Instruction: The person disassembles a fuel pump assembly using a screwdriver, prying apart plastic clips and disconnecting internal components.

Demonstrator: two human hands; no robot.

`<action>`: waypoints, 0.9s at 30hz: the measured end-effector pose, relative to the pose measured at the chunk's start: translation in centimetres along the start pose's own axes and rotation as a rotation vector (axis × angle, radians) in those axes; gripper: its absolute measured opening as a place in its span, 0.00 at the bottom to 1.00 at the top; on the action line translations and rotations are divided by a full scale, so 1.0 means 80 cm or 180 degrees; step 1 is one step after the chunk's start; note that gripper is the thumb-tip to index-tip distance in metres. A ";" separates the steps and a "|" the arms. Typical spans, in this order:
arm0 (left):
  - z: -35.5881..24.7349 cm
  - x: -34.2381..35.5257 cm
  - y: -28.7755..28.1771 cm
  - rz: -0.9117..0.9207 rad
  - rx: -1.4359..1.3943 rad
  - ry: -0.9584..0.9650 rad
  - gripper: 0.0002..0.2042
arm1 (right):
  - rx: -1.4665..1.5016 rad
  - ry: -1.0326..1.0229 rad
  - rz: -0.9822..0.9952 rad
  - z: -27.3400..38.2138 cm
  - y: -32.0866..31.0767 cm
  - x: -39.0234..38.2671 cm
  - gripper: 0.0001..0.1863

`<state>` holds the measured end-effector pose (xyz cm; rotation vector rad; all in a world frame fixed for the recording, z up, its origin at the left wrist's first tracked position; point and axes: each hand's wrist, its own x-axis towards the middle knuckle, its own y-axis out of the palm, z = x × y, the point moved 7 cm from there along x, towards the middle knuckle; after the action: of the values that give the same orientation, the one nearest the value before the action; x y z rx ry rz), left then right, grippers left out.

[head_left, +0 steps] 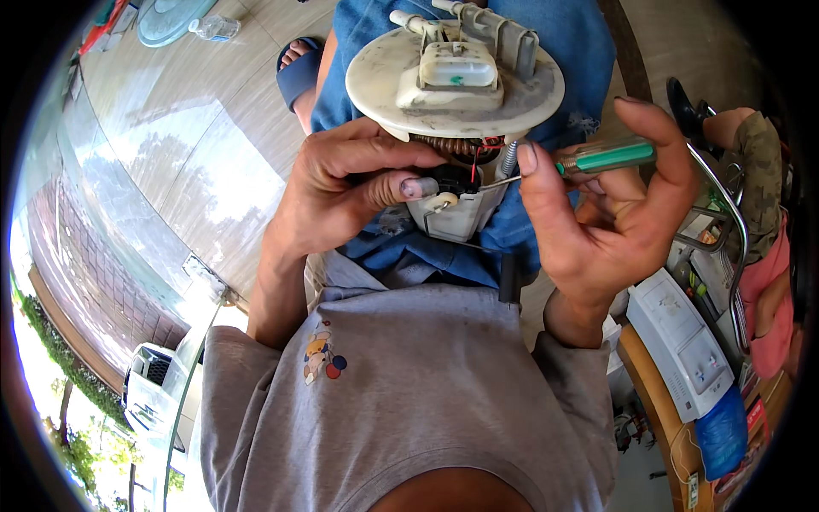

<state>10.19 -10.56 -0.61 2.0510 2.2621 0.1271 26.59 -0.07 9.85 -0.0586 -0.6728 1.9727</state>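
Observation:
A fuel pump module (380, 81) with a round off-white flange stands between my thighs. Under the flange are a corrugated hose (448, 147), a thin red wire (474, 164) and a metal spring rod (509, 160). With thumb and forefinger, my left hand (337, 183) pinches a small black plastic part (457, 178) above the module's white lower housing (452, 224). A screwdriver (610, 156) with a green and clear handle lies in my right hand (597, 218), thumb against its shaft. Its tip points left and reaches the black part; exact contact is hard to make out.
To the right are a wooden table (653, 410) with a white device (682, 341), a blue plastic bag (722, 433) and a chrome chair frame (740, 222). Another person's leg (759, 162) shows there. A plastic bottle (215, 28) lies on the tiled floor at the upper left.

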 end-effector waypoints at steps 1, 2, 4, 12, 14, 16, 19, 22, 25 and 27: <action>0.000 -0.001 -0.001 -0.0006 0.0003 -0.0003 0.13 | -0.0293 -0.0188 0.0128 0.010 0.002 0.003 0.38; 0.001 -0.001 -0.001 -0.0018 -0.0011 -0.0016 0.13 | -0.0437 -0.0281 0.0195 0.013 0.004 0.005 0.38; 0.001 -0.001 -0.001 -0.0024 -0.0028 -0.0030 0.12 | -0.0527 -0.0482 0.0234 0.020 0.007 0.007 0.38; 0.005 -0.001 -0.003 -0.0018 -0.0055 -0.0058 0.12 | 0.0204 -0.0237 0.0284 0.005 0.009 0.014 0.37; 0.004 0.000 -0.002 -0.0036 -0.0093 -0.0047 0.12 | 0.0429 -0.0167 0.0304 0.001 0.009 0.012 0.38; 0.004 0.000 -0.003 -0.0046 -0.0131 -0.0034 0.12 | 0.0663 -0.0197 0.0258 -0.002 0.011 0.010 0.37; 0.005 0.000 -0.002 0.0031 -0.0066 -0.0030 0.13 | 0.0691 -0.0307 0.0303 0.001 0.009 0.011 0.37; 0.003 -0.002 -0.001 -0.0048 -0.0134 0.0004 0.13 | 0.0376 -0.0486 0.0434 0.007 0.015 0.010 0.37; 0.002 -0.003 -0.003 -0.0088 -0.0118 0.0031 0.12 | 0.0063 -0.0891 0.0422 0.011 0.018 0.009 0.38; 0.003 -0.003 -0.003 -0.0001 0.0018 0.0015 0.12 | -0.0061 -0.1177 0.0388 0.018 0.016 0.009 0.39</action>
<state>10.01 -10.80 -0.86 2.0555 2.2681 0.1256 24.73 -0.57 10.63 0.2656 -0.9447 2.1163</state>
